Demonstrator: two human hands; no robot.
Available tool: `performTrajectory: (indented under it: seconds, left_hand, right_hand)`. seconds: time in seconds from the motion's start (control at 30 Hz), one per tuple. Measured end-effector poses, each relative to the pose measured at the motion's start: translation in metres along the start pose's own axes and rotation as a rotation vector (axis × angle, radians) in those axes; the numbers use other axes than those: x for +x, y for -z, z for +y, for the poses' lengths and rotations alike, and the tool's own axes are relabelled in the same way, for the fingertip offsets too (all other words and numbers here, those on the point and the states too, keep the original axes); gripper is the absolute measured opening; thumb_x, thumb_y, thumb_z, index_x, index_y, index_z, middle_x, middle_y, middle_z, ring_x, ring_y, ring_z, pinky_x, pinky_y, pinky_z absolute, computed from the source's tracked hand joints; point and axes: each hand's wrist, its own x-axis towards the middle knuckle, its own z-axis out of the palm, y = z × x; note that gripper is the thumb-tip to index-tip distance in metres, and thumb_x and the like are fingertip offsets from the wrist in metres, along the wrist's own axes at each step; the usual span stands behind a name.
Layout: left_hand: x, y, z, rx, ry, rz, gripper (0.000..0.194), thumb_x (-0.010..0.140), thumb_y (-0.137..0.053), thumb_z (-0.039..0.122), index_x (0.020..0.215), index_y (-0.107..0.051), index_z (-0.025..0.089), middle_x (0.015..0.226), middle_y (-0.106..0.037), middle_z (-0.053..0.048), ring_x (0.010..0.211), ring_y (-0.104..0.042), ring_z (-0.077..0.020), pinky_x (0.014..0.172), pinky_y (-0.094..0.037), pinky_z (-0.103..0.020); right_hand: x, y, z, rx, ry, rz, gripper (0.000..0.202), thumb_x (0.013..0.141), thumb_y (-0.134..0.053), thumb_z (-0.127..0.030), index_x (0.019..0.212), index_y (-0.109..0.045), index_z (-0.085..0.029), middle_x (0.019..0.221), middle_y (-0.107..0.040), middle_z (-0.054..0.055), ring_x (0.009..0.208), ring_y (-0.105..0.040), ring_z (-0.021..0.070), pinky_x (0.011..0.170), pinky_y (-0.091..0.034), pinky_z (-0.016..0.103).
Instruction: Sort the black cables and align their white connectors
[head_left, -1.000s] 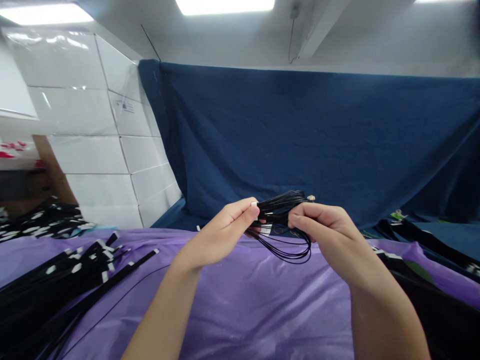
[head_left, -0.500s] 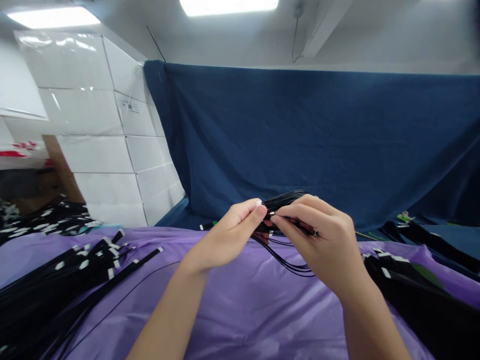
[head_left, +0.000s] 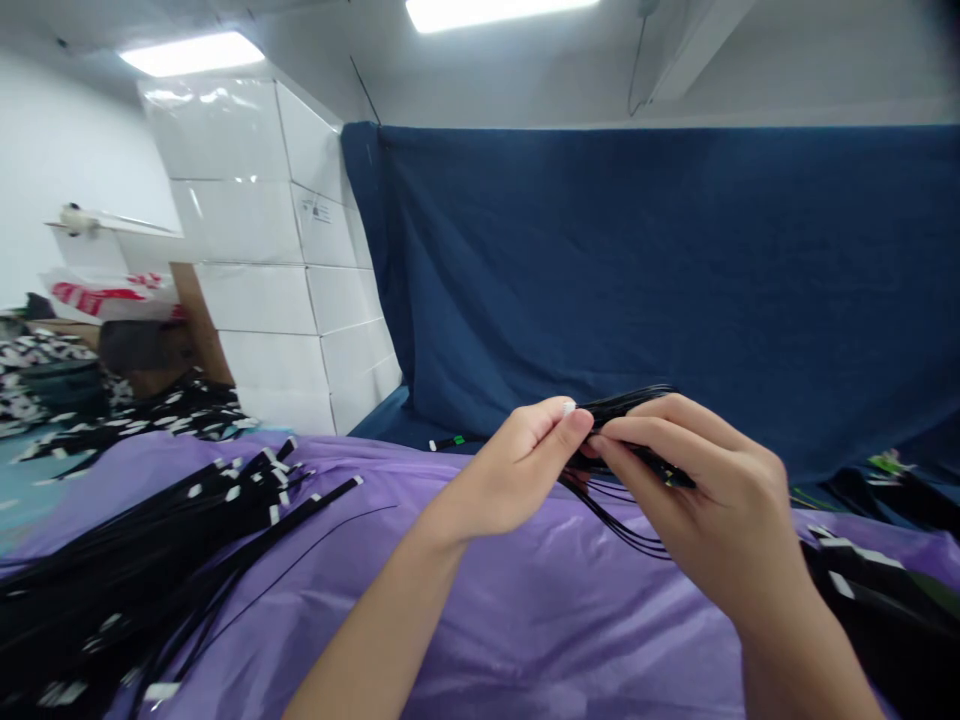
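Observation:
A bundle of thin black cables (head_left: pixel 626 403) is held up between both hands above the purple cloth. My left hand (head_left: pixel 517 465) is closed round its left end, and a small white tip (head_left: pixel 569 407) shows by the thumb. The fingers of my right hand (head_left: pixel 701 470) pinch the cables close to the left thumb. Several cable loops (head_left: pixel 619 530) hang below the hands. What lies between the right fingertips is too small to make out.
Purple cloth (head_left: pixel 555 620) covers the surface. Black cable bundles with white ends (head_left: pixel 150 540) lie at left, others (head_left: pixel 870 590) at right. Behind stand a blue curtain (head_left: pixel 637 270) and stacked white boxes (head_left: pixel 247 230).
The view has turned left, so the hands and the cloth appear further right. The right fingertips have moved slightly, and the white piece seen between them before is now hidden.

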Motion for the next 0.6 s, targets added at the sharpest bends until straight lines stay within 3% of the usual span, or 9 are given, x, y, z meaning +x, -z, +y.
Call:
performTrajectory:
  seconds: [0.17,0.33,0.47,0.6]
  left_hand:
    - [-0.001,-0.001,-0.001,-0.014,-0.006,0.017,0.041,0.095,-0.04,0.053,0.074,-0.039,0.018,0.072,-0.036,0.002,0.067,-0.035,-0.0097,0.062,-0.035,-0.024]
    - [0.0,0.002,-0.004,-0.127,0.033,-0.035,0.041,0.093,-0.044,0.054,0.077,-0.047,0.016,0.075,-0.045,0.0,0.07,-0.045,-0.0102,0.067,-0.041,-0.025]
    - [-0.002,0.006,-0.001,-0.186,-0.006,-0.019,0.038,0.093,-0.048,0.05,0.076,-0.049,0.015,0.079,-0.052,-0.001,0.072,-0.052,-0.0104,0.069,-0.044,-0.025]
    - [-0.007,0.007,0.004,-0.078,-0.053,-0.061,0.037,0.091,-0.053,0.047,0.073,-0.051,0.015,0.071,-0.048,0.001,0.065,-0.044,-0.0085,0.06,-0.036,-0.023]
  right_hand:
    - [-0.001,-0.001,0.001,0.025,0.039,0.02,0.008,0.087,-0.063,-0.014,0.087,-0.066,-0.021,0.085,-0.066,0.004,0.078,-0.06,0.0176,0.069,-0.047,0.033]
    - [-0.003,0.0,0.004,-0.009,0.03,0.051,0.007,0.084,-0.067,-0.021,0.09,-0.066,-0.025,0.088,-0.065,0.004,0.078,-0.062,0.0195,0.07,-0.047,0.034]
    - [-0.002,0.006,0.01,-0.23,0.085,0.126,0.033,0.081,-0.07,-0.03,0.114,-0.064,-0.029,0.11,-0.061,0.011,0.099,-0.06,0.0311,0.087,-0.045,0.045]
    - [-0.003,0.009,0.027,-0.391,0.067,0.136,0.063,0.077,-0.07,-0.026,0.137,-0.051,-0.024,0.137,-0.051,0.018,0.125,-0.049,0.0414,0.103,-0.036,0.052]
